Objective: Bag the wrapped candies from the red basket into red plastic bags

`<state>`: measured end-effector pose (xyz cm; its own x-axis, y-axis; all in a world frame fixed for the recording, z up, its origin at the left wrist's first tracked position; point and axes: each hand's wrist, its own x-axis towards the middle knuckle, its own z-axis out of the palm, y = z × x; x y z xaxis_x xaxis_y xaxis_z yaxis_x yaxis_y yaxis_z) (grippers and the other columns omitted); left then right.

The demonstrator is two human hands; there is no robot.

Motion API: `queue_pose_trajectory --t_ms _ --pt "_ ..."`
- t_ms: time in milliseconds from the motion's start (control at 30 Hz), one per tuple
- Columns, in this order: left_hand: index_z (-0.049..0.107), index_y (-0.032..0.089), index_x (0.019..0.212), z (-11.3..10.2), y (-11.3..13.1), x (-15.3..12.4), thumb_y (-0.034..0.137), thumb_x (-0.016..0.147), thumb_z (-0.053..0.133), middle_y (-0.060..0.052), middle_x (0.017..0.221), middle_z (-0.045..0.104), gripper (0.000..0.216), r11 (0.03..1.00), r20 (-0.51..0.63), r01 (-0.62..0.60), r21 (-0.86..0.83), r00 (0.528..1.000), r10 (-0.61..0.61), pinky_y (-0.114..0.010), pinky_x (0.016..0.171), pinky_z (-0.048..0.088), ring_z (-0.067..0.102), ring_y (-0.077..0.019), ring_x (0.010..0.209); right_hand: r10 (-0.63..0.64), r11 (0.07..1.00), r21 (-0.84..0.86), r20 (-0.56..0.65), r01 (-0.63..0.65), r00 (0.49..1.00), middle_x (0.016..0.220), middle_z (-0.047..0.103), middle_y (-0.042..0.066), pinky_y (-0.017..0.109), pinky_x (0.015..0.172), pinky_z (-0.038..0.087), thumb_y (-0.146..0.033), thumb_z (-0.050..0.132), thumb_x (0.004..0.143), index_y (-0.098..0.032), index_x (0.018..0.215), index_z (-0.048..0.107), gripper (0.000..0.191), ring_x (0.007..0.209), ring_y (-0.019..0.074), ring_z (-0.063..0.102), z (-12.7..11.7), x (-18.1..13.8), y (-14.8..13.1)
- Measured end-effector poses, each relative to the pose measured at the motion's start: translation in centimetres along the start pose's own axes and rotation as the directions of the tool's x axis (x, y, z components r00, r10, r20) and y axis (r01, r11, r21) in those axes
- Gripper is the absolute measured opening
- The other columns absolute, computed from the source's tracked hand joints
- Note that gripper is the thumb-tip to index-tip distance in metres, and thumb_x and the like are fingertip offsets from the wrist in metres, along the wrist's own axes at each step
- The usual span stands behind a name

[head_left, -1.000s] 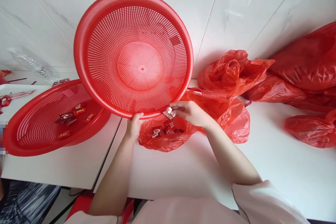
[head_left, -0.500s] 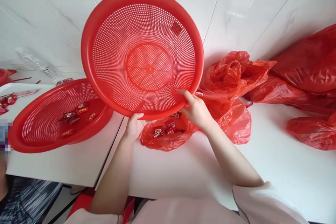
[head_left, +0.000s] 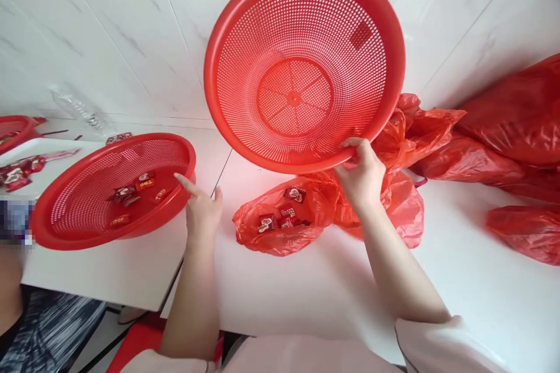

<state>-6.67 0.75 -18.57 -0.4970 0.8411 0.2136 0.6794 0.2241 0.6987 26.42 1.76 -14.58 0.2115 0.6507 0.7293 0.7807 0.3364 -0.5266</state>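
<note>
Location type: indoor workroom. The exact kind, whether shop or workshop, cannot be determined. Indicators: white marbled wall tiles [head_left: 109, 41] across the top of the frame; adjoining plain white tables [head_left: 280, 303] through the centre; large red mesh baskets [head_left: 213, 87] at upper centre and left; bulky red plastic bags [head_left: 516, 113] at right; a second person's patterned garment [head_left: 61, 320] at a table edge, lower left.
</note>
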Motion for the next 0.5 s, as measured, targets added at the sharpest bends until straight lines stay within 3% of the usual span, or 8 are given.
queue_pose_trajectory --t_ms 67,167,300,500 --pt "0.009 0.006 0.151 -0.3 -0.3 0.3 0.037 0.078 0.066 -0.021 0.086 0.064 0.098 0.993 -0.02 0.069 0.101 0.998 -0.067 -0.068 0.078 0.044 0.063 -0.0472 0.089 0.025 1.0 -0.008 -0.023 -0.026 0.999 0.101 0.067 0.002 0.033 0.073 0.056 -0.026 0.064 0.078 -0.026 0.104 0.054 0.028 0.074 0.0173 0.066 -0.5 0.4 0.6" --pt "0.027 0.007 0.141 -0.6 -0.7 0.9 0.03 0.08 0.062 -0.024 0.097 0.061 0.075 0.994 -0.063 0.041 0.102 0.997 -0.035 -0.066 0.081 0.044 0.061 -0.0459 0.096 0.048 0.999 0.002 -0.052 -0.048 0.997 0.099 0.066 0.003 0.033 0.07 0.056 -0.026 0.065 0.077 -0.025 0.104 0.054 0.03 0.072 0.0175 0.066 -1.1 0.9 1.2" --pt "0.036 0.012 0.126 -0.5 -1.2 1.4 0.03 0.08 0.062 -0.019 0.095 0.059 0.055 0.999 -0.135 0.01 0.035 0.991 -0.005 -0.063 0.083 0.046 0.06 -0.0405 0.097 0.056 0.998 0.02 -0.095 -0.054 0.994 0.1 0.066 0.004 0.034 0.069 0.057 -0.026 0.067 0.075 -0.024 0.104 0.054 0.032 0.074 0.0187 0.067 -1.9 1.5 1.7" --pt "0.043 0.02 0.11 0.3 -1.1 1.4 0.04 0.073 0.073 -0.008 0.09 0.057 0.052 0.999 -0.098 -0.016 -0.034 0.995 0.012 -0.057 0.087 0.048 0.062 -0.0297 0.087 0.081 0.997 0.01 -0.136 -0.08 0.987 0.1 0.067 0.004 0.035 0.07 0.057 -0.027 0.07 0.074 -0.024 0.103 0.055 0.033 0.074 0.0197 0.068 -2.3 1.7 1.9"
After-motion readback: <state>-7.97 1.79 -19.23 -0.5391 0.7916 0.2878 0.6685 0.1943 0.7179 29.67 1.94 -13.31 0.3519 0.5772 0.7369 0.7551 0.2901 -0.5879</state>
